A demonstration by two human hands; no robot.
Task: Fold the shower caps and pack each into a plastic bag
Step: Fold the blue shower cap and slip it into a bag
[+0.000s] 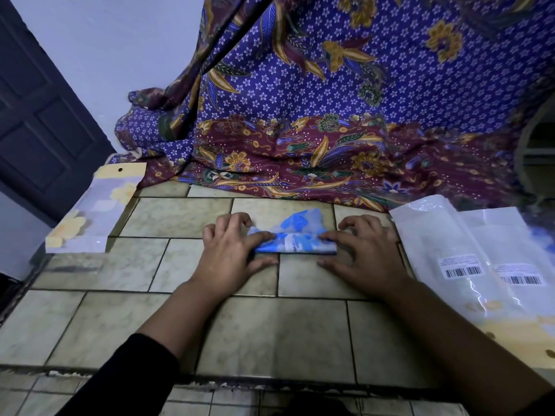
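Tiled counter [90, 325] fills the lower frame: pale tiles, dark grout, worn front edge at the bottom. We note a black sleeve [129, 376] on the left forearm, bottom left.

At frame ctr both hands rest on the tiles, w/ the shower cap [297, 241] btwn them. The cap is thin plastic w/ a blue-and-white print, folded into a narrow horizontal strip lying flat on the counter. Its upper part rises in a loose peak behind the strip.

The left hand [231, 256] grips the strip's left end: forefinger on top, thumb along the lower edge, other fingers curled. The right hand [363, 256] grips the right end the same way.

Right of frame, mid-height: clear plastic bags [450, 244], overlapping, flat on the counter, just beside the right hand. We see two white barcode labels [462, 271]; text too small to read.

Left of frame, mid-height: a flat package [93, 211] w/ yellow flower print and a punched hole, at the counter's left edge, well apart from the hands. We cannot confirm contents.

Top ctr to right: batik cloth [330, 100], purple and maroon w/ gold leaves, hangs down onto the counter's rear. Upper left: pale wall [120, 40] and dark panelled door [39, 115].
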